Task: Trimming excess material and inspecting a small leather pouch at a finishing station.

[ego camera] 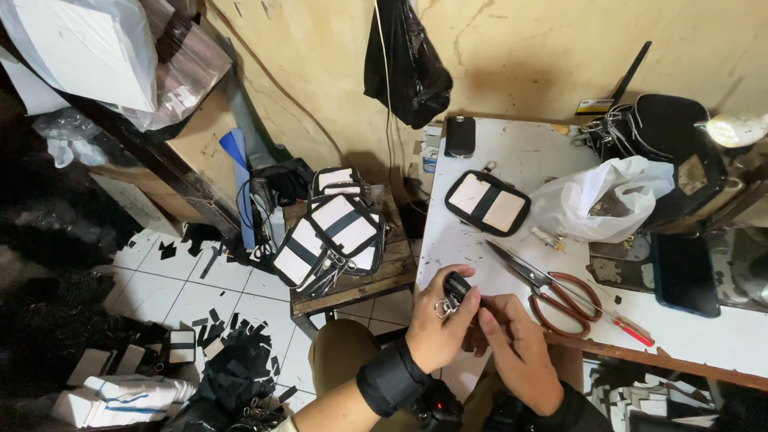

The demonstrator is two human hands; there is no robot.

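From the head camera, the left hand and the right hand meet at the near edge of the white bench, just over the person's lap. The left hand's fingers are pressed around a small black strap piece with a metal clasp hanging from it; the thumb and forefinger pinch it upright. The right hand's fingers are curled in against the lower part of the same piece, touching the left hand; how firmly they grip cannot be told.

Just beside the hands on the bench lie scissors with brown handles, blades pointing toward the far left corner. A red-handled screwdriver lies across them. Further in sits a black and white pouch, and next to it a white plastic bag.

Off the bench's left edge, a low wooden stool carries a heap of similar pouches.
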